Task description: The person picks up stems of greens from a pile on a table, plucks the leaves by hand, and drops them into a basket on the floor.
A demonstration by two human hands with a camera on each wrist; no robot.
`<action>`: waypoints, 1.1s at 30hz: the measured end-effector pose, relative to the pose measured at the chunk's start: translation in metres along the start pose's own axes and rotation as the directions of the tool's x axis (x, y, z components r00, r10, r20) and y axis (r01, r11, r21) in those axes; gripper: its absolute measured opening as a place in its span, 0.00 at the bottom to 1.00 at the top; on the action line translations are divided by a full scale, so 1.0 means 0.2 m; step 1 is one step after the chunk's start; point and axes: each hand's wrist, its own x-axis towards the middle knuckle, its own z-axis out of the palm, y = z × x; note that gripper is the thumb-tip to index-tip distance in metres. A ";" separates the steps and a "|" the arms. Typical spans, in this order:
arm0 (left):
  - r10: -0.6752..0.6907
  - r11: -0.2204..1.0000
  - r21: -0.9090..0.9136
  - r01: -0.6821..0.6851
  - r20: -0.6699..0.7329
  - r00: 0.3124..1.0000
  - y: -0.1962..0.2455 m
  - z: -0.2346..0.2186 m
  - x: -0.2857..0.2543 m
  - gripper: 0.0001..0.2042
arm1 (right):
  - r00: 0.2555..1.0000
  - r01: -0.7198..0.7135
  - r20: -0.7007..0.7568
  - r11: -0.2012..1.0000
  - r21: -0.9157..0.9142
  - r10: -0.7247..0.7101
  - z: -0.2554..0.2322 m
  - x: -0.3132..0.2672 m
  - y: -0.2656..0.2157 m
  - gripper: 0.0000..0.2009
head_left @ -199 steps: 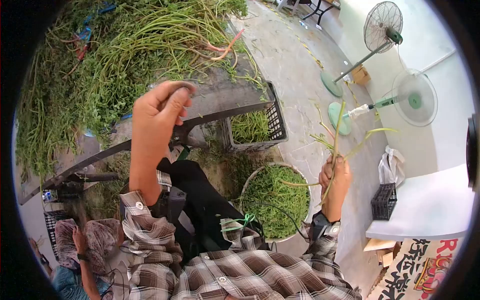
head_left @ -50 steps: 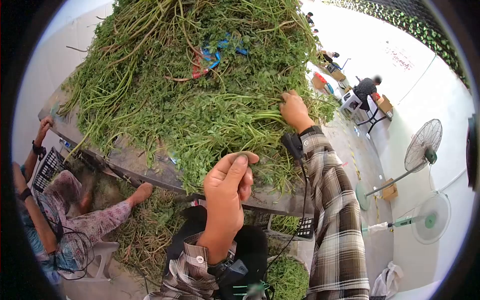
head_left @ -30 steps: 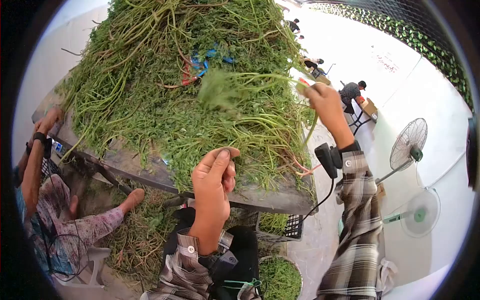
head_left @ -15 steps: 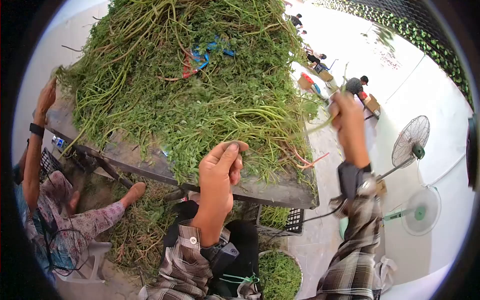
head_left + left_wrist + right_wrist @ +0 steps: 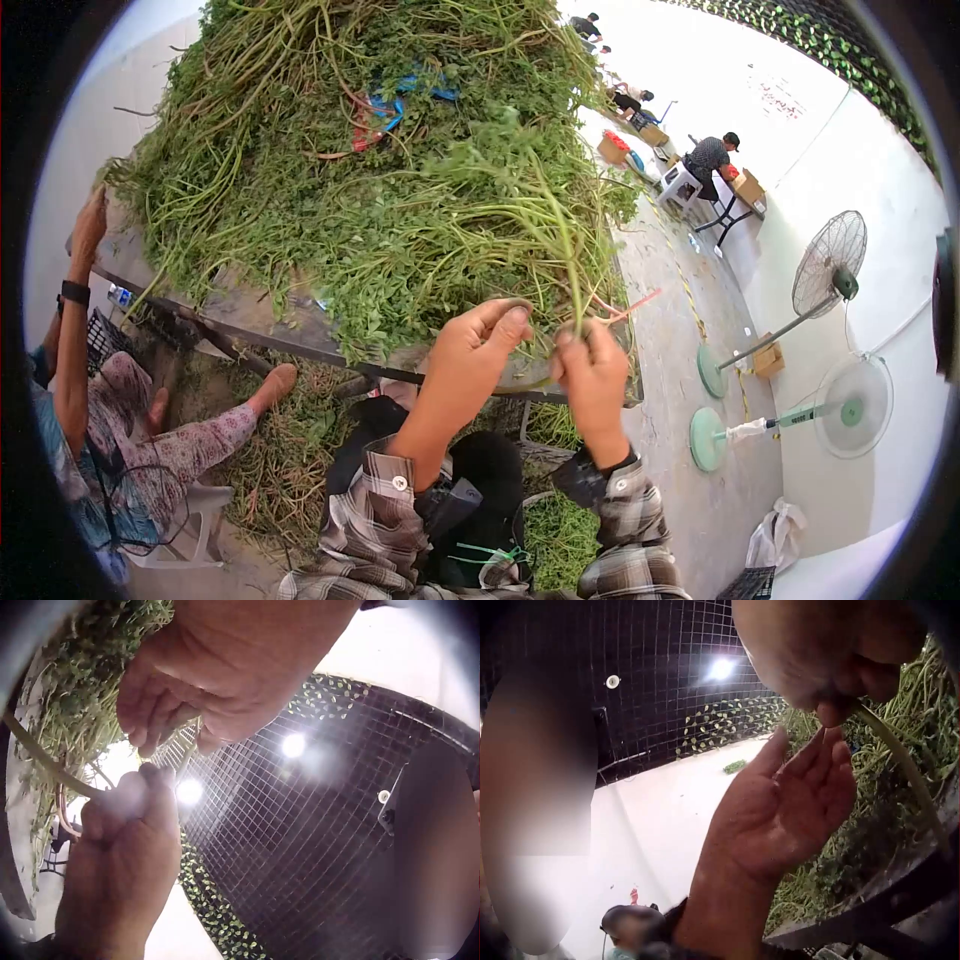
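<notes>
Just above the table's near edge, my right hand [image 5: 592, 380] pinches a green leafy stem [image 5: 562, 232], its leafy top slanting up over the pile. Close beside it on the left is my left hand [image 5: 470, 355], thumb bent toward the index finger. A small dark curved piece [image 5: 182, 715] sits between that thumb and finger; its kind is hard to tell. In the left wrist view, a short length of stem [image 5: 187, 750] runs up from the right hand's fingertips to the left fingertips. Behind both hands lies a large heap of leafy green stems [image 5: 400, 240] on the dark table [image 5: 250, 322].
A seated person [image 5: 150, 410] works at the table's left side. Below the table are a black crate [image 5: 545, 450] of stems and a round tub [image 5: 560, 540] of cut greens. Two standing fans [image 5: 830, 270] are at right; a blue and red strip [image 5: 385, 118] lies in the heap.
My right hand has pulled a leafy stem from the heap, swung it out to the right, then brought it down beside the left hand. Earlier it held several bare stems over the floor.
</notes>
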 end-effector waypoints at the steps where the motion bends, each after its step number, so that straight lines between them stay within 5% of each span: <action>1: -0.002 1.000 0.027 0.002 0.018 1.000 -0.01 0.01 0.00 0.16 | 0.999 0.038 0.015 0.998 -0.049 -0.037 0.02 -0.04 0.02 0.07; 5: -0.011 0.998 -0.054 0.017 0.118 0.993 -0.02 0.02 0.00 0.16 | 0.981 0.186 0.082 0.964 -0.189 -0.174 0.10 -0.18 0.04 0.05; 10: -0.035 0.999 -0.011 0.036 0.067 0.997 -0.03 0.00 0.00 0.13 | 0.960 0.252 0.157 0.961 -0.115 -0.233 0.09 -0.21 0.11 0.06; 13: 0.002 1.000 0.003 -0.003 0.074 0.997 -0.01 0.00 -0.01 0.13 | 0.985 -0.170 0.076 0.962 0.214 0.157 0.06 -0.17 0.08 0.10; 14: -0.001 1.000 0.006 0.000 0.077 0.997 -0.01 0.00 -0.01 0.14 | 0.985 -0.169 0.069 0.962 0.214 0.158 0.05 -0.16 0.07 0.10; 16: -0.034 0.999 0.004 0.033 0.089 0.995 -0.01 0.02 -0.02 0.14 | 0.971 -0.234 0.167 0.817 0.527 0.170 0.02 -0.14 0.06 0.12; 27: -0.104 0.993 0.062 0.098 0.106 0.989 0.02 0.06 -0.04 0.10 | 0.967 -0.255 0.199 0.659 0.708 0.160 -0.05 -0.14 0.00 0.10; 33: -0.024 0.983 0.184 -0.023 0.251 0.968 0.01 0.12 -0.07 0.08 | 0.961 -0.277 0.203 0.682 0.677 0.190 -0.12 -0.04 0.00 0.10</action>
